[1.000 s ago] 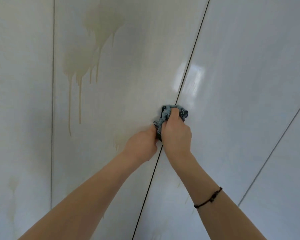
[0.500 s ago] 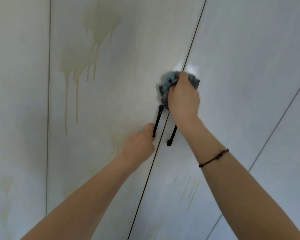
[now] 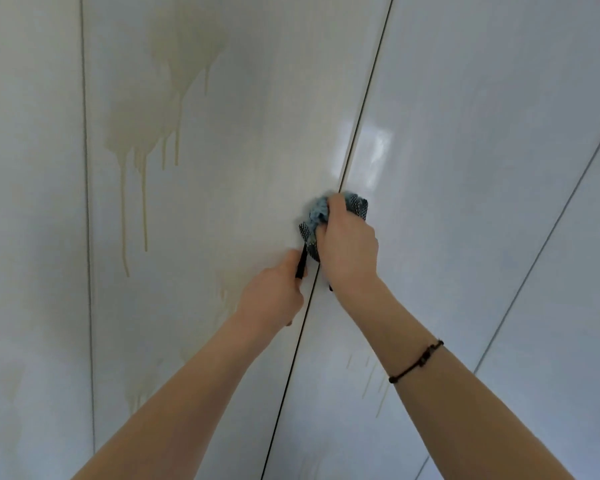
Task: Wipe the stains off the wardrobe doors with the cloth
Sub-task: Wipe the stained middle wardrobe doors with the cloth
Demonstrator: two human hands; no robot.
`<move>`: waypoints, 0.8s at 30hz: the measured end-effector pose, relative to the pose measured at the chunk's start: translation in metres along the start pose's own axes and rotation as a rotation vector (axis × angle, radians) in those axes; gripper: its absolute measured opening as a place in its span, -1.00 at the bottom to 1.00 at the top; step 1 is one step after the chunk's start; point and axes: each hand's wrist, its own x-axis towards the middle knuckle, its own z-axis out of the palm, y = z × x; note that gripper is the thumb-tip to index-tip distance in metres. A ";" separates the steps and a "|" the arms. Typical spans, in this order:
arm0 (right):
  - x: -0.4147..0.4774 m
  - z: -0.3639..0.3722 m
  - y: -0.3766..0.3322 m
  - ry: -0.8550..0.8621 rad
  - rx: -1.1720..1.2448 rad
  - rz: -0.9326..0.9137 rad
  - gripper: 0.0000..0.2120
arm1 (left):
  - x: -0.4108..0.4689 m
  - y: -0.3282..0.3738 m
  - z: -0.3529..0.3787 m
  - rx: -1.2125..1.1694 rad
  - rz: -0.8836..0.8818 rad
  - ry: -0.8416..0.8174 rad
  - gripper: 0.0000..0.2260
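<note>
Head view: the right hand [image 3: 349,251] has its fingers curled tight round a bunched blue cloth [image 3: 326,213] and presses it against the wardrobe doors [image 3: 465,168]. The cloth bulges out above and to the left of the knuckles, lying across the dark seam [image 3: 361,98] between two door panels. Just below and left of that grip, the left hand [image 3: 274,296] closes round the lower part of a black handle [image 3: 301,263], whose upper end reaches the cloth's underside. A large yellowish stain [image 3: 160,109] with long drips sits well up and left of both hands. Fainter streaks [image 3: 371,379] lie below the right wrist, near a dark bracelet [image 3: 416,362] on that forearm.
</note>
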 end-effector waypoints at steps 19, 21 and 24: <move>-0.121 0.057 0.050 -0.172 0.164 -0.018 -0.91 | -0.007 0.016 -0.020 0.069 -0.046 -0.007 -0.71; -0.114 0.038 0.072 -0.103 0.213 0.134 -0.91 | -0.005 0.017 -0.019 0.068 -0.025 0.050 -0.66; -0.078 -0.014 0.110 0.129 0.202 0.316 -0.87 | -0.001 0.013 -0.004 0.034 0.006 0.132 -0.73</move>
